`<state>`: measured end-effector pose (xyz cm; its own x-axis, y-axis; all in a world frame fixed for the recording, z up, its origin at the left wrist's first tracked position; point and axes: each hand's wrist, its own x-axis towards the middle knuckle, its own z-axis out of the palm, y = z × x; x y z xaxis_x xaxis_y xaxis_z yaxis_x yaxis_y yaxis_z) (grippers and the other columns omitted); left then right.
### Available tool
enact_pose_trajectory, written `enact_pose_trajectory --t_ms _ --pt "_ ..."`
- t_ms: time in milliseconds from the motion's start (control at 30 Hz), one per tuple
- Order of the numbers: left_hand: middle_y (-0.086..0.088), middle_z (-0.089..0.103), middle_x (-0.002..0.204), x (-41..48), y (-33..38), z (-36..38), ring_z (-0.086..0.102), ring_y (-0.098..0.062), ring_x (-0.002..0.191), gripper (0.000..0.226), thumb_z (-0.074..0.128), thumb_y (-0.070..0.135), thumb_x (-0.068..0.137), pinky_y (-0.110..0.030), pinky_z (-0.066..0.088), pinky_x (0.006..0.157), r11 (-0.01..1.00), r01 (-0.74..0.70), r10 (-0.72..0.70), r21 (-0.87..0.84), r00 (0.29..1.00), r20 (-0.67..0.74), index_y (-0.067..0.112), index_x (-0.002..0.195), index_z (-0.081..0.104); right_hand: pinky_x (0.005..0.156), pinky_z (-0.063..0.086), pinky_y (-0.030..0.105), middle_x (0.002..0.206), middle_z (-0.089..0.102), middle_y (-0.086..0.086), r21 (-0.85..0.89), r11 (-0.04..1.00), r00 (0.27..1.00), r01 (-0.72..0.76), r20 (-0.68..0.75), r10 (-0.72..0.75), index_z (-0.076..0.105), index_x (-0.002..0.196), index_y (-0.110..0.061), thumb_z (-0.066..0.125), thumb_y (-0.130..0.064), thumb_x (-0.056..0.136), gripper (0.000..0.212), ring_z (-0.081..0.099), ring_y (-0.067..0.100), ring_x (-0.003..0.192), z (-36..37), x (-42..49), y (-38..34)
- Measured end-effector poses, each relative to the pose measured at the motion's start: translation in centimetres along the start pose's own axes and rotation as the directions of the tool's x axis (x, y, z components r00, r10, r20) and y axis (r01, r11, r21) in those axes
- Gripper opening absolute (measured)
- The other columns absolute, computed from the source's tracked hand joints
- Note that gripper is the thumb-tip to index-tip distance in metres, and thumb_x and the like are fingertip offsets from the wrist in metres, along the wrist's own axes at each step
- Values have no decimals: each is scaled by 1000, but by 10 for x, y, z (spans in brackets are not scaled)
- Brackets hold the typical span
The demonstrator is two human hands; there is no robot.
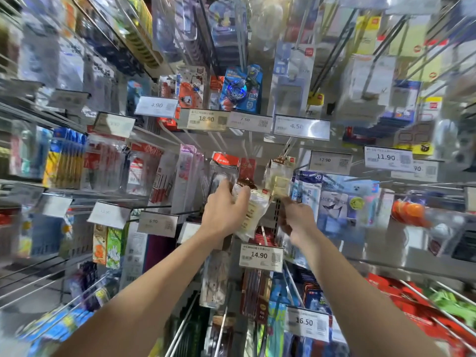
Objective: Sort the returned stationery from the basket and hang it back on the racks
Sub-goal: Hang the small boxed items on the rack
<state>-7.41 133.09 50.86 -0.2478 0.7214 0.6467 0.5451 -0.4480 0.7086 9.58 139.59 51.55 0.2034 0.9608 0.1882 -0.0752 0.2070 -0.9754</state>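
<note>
My left hand grips a clear plastic packet with a brown header card and pale yellow contents, held up in front of the rack. A matching packet hangs on a metal hook just above and to the right. My right hand is beside the held packet, under the hanging one, with its fingers curled; motion blur hides whether it pinches anything. No basket is in view.
Racks of hanging stationery fill the view, with price tags such as 14.90, 4.50 and 18.90 on the hook ends. Long metal hooks jut toward me at lower left and lower right. The edges are blurred.
</note>
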Motion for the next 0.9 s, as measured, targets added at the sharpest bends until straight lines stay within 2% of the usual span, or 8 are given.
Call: enact_pose_trajectory --t_ms 67,133,267,333,467,567,667,900 --pt "0 60 85 1 1 1 56 -16 76 42 48 51 103 -39 48 71 1000 6 -6 -16 1000 -10 9 101 49 38 33 21 68 53 1 20 997 995 80 54 -81 62 104 -7 53 -27 105 22 45 11 48 2 -24 3" --pt "1 56 84 2 4 3 53 -17 75 43 48 52 103 -38 43 69 1000 16 -16 -19 1000 -15 9 99 47 54 45 24 76 59 0 -59 978 966 202 176 -189 62 93 -15 54 -38 103 26 57 15 62 4 -51 2" --pt "-3 58 92 4 7 4 60 -29 92 49 47 57 102 -42 46 78 996 52 -52 -68 999 9 8 104 46 82 56 49 86 61 13 -186 909 897 372 323 -301 52 86 -10 73 -60 78 55 65 29 82 7 -79 2" --pt "-14 63 112 5 9 3 60 -35 109 63 40 62 103 -45 46 87 995 64 -61 -79 997 48 2 119 47 79 56 51 82 57 12 -194 898 898 394 292 -331 52 91 -1 77 -54 75 61 62 30 79 8 -78 -1" --pt "-14 56 140 5 14 2 54 -32 126 75 19 69 102 -51 41 109 991 86 -69 -101 984 164 7 135 46 72 55 41 81 71 11 -83 926 908 369 245 -340 64 91 -7 74 -13 91 12 70 35 81 10 -74 -2" --pt "-15 52 146 7 12 0 50 -31 134 78 17 67 103 -53 36 115 981 87 -59 -173 985 161 5 141 44 90 57 50 93 72 5 67 945 898 320 298 -325 64 97 -15 69 -5 94 12 69 31 94 9 -73 -5" --pt "-12 59 134 6 9 0 55 -28 124 67 21 60 107 -51 40 111 982 45 -28 -181 995 99 6 132 52 98 53 61 99 66 14 84 951 897 297 318 -308 64 102 -15 72 -15 94 12 64 37 97 5 -71 -7" --pt "2 60 91 6 4 7 57 -18 85 37 31 43 110 -39 44 77 992 -39 42 -117 999 23 16 96 52 66 61 36 96 72 6 177 891 871 417 201 -447 60 114 -9 61 -14 101 14 72 22 82 -11 -77 -32"
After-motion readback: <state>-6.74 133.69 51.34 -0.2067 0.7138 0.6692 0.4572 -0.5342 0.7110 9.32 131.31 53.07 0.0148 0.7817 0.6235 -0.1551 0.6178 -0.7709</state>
